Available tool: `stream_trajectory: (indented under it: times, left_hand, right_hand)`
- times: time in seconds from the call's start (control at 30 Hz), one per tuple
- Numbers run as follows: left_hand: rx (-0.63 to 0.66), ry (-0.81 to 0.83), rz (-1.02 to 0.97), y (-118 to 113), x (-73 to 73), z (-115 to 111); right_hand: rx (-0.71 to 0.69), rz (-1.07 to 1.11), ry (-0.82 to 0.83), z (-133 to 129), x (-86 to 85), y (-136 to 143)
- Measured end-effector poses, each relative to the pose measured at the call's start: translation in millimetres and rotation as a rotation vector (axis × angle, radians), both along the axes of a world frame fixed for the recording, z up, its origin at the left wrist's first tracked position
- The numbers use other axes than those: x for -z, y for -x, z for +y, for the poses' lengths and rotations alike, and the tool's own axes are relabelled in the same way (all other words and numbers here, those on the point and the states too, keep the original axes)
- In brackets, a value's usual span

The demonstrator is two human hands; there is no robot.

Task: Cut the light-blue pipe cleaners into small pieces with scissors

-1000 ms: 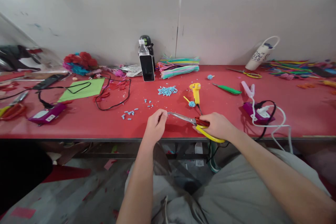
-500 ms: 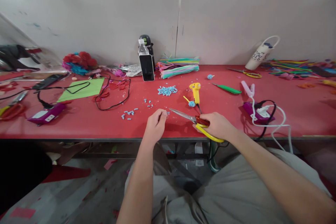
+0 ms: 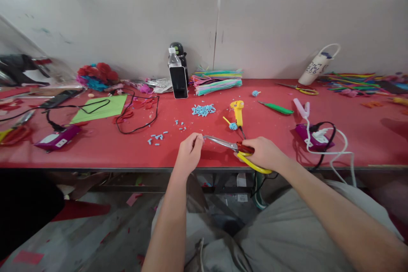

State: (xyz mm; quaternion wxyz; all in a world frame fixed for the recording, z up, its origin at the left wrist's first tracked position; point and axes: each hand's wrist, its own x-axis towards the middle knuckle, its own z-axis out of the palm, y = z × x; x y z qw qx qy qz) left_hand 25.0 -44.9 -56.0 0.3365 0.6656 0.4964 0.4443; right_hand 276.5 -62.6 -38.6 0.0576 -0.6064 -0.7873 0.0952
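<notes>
My right hand (image 3: 264,151) grips a pair of scissors (image 3: 223,142) with one red and one yellow handle. The blades point left and look nearly closed, their tips at the fingertips of my left hand (image 3: 190,148). Thumb and finger of that hand are pinched on a small blue piece, mostly hidden. Beyond the hands lies a pile of short blue pieces (image 3: 203,110), with more scattered pieces (image 3: 157,137) to the left. A blue ball on a yellow stem (image 3: 233,126) rests by a yellow hot glue gun (image 3: 238,114).
A phone (image 3: 179,82) leans against a bottle, beside pipe cleaner bundles (image 3: 218,82). Green-handled pliers or cutters (image 3: 279,108) and a purple power strip (image 3: 314,137) are to the right. Another purple power strip (image 3: 58,138) and a looping black cable (image 3: 140,129) are left.
The scissor blades have closed from slightly apart, and their tips have come right up to my left fingertips. My left hand stays about where it was.
</notes>
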Motion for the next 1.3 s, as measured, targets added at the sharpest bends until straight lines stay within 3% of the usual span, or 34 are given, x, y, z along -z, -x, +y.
stream_trajectory:
  times: [1.3]
  left_hand:
    - [0.003, 0.003, -0.015, 0.1, 0.2, -0.6]
  right_hand:
    - [-0.015, 0.031, -0.021, 2.2, 4.4, -1.3]
